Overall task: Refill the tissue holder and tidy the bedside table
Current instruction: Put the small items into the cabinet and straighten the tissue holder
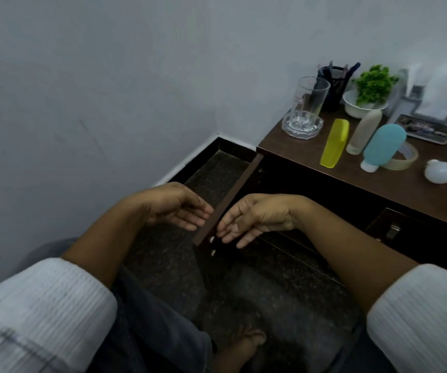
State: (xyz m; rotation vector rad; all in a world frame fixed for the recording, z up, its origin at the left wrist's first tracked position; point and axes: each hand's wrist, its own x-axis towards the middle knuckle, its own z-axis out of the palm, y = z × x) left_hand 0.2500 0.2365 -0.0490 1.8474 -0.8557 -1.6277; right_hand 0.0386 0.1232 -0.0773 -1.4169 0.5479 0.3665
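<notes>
The brown bedside table [297, 154] stands at the right with its cabinet door [230, 200] swung open toward me. My left hand [176, 205] hovers just left of the door's edge, fingers relaxed and holding nothing. My right hand [254, 219] hangs just right of that edge, fingers loosely extended near the small metal studs [212, 246], also holding nothing. A metal tissue holder [442, 103] with white tissue stands at the table's far right corner. The inside of the cabinet is dark.
On the table top lie a glass [308, 100] in a glass ashtray, a pen cup [334, 84], a potted plant [370, 95], a yellow comb [335, 142], a beige bottle [363, 133], a blue bottle [382, 146], a tape roll [405, 161], a white bulb [440, 172] and a framed photo [426, 129]. Dark granite floor below.
</notes>
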